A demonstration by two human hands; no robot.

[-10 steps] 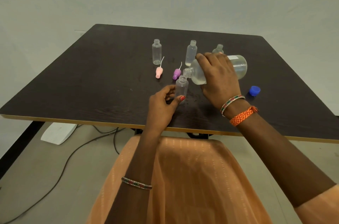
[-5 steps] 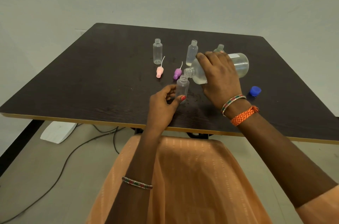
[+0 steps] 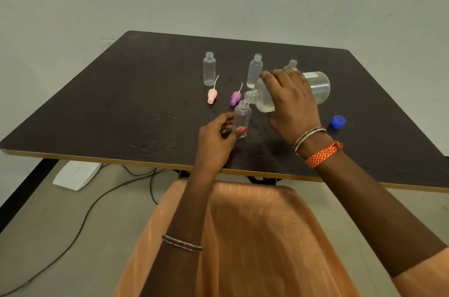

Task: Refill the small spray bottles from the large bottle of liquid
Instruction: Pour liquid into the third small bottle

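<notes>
A small clear bottle (image 3: 242, 117) stands upright on the dark table (image 3: 121, 107), and my left hand (image 3: 215, 141) holds its lower part between thumb and fingers. My right hand (image 3: 292, 99) grips the large clear bottle (image 3: 318, 86), tipped nearly flat with its open neck just over the small bottle's mouth. Liquid pools in the large bottle's lower shoulder. Three more small open bottles stand behind: one at the left (image 3: 209, 68), one in the middle (image 3: 254, 70), and one (image 3: 292, 64) mostly hidden behind my right hand.
A pink spray top (image 3: 212, 95) and a purple spray top (image 3: 235, 97) lie on the table left of the bottles. A blue cap (image 3: 338, 121) sits to the right of my right wrist. Cables and a white box (image 3: 76, 174) lie on the floor under the table.
The large bottle's neck has dipped slightly lower toward the small bottle's mouth. Both hands keep their holds in about the same place.
</notes>
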